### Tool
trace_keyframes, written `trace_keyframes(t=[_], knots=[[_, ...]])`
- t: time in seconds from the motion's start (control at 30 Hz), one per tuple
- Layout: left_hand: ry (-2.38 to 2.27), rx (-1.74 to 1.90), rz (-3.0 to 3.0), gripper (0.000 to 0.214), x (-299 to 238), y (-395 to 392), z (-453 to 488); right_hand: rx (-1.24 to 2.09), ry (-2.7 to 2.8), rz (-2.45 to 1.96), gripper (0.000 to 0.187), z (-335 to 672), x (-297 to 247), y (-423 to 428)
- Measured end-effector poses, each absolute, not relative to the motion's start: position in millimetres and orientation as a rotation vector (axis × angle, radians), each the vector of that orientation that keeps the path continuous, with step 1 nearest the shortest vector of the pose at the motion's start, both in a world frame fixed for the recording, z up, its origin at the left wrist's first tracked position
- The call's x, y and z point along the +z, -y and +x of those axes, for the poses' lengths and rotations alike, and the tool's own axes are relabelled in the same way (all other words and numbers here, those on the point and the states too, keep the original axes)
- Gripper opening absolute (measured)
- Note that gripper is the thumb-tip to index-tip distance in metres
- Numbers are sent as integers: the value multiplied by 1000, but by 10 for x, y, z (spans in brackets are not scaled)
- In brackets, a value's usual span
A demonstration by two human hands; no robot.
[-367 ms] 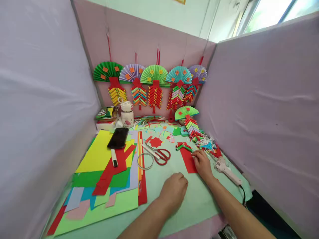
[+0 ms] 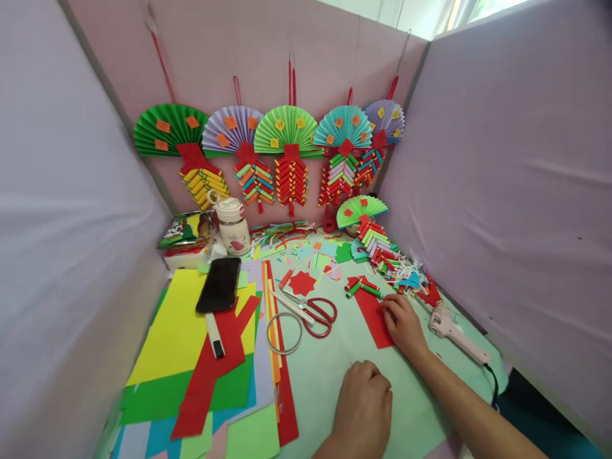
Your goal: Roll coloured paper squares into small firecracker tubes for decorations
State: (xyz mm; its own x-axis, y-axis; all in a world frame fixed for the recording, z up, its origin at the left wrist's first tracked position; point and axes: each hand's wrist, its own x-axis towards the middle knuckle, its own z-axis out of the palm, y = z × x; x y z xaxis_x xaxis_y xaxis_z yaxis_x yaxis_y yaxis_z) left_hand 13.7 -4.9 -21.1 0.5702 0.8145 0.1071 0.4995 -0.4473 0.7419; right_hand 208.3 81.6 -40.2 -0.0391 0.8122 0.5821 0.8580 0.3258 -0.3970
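My left hand (image 2: 364, 403) rests low on the table, its fingers curled inward and their tips out of sight. Farther right, my right hand (image 2: 404, 324) lies at the right edge of a long red paper strip (image 2: 375, 325). Its fingers are bent together, and whatever may be between them is hidden. Close to its fingertips are green rolled paper tubes (image 2: 371, 291) and a few red ones, set at a slant across the top of the strip. Left of the strip lie red-handled scissors (image 2: 319, 317), a white pen-like stick (image 2: 292, 307) and a metal ring (image 2: 285, 349).
A glue gun (image 2: 459, 336) with a cord lies at the right. Stacked coloured paper (image 2: 167, 331), a phone (image 2: 218, 284) and a utility knife (image 2: 214, 335) fill the left. Behind stand a white jar (image 2: 232, 226) and paper scraps (image 2: 306, 252). Fan ornaments (image 2: 285, 131) hang on the back wall.
The view has tilted down and come nearer, so everything appears larger. My right hand stays by the red strip and tubes; my left hand stays curled on the table.
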Motion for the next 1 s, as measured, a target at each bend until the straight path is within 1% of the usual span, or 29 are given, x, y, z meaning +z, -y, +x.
trace_keyframes(t=[0.2,0.47,0.6,0.7,0.8,0.93,1.0], knots=[[-1043,615,2023,20,-175,54,104,-69,1795,-1504,17,2056,-349,-807],[-1069,535,2181,17,-149,76,139,9,1827,-1415,21,2020,-299,-751],[-1078,537,2277,16,-149,97,147,49,1909,-1403,22,2004,-141,-824],[-1087,534,2320,14,-137,121,141,47,1982,-1520,23,1996,77,-1110],[-1088,539,2346,14,-126,141,134,80,2041,-1590,26,1973,262,-1578],[-1102,529,2371,12,-168,136,133,178,2163,-1743,22,1858,359,-2259],[-1100,534,2412,10,-240,115,135,213,2228,-1804,25,1769,357,-2551]])
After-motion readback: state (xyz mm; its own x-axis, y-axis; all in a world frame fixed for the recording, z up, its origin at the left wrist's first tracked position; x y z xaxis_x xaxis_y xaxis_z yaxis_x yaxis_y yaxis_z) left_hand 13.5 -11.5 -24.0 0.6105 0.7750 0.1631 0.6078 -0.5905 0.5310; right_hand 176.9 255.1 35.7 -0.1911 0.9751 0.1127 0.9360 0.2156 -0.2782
